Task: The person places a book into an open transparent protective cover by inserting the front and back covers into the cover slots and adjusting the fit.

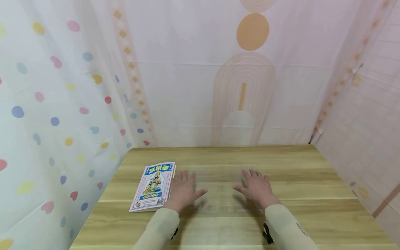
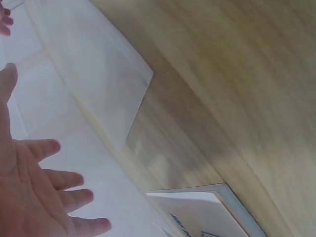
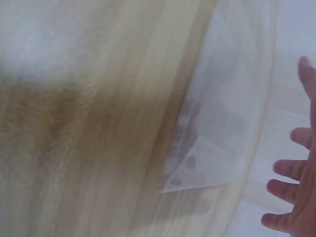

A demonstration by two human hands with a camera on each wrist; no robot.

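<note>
Left grip (image 1: 184,190) flat, fingers spread | right grip (image 1: 257,187) likewise | book (image 1: 153,186) touching left grip

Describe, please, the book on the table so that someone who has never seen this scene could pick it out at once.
Start at the wooden table in front of the hanging patterned sheets. On its left part, just beside the person's left hand, lies the book, closed and flat. It is the only printed thing there: a light cover with a blue title band on top and a colourful cartoon picture below it.
</note>
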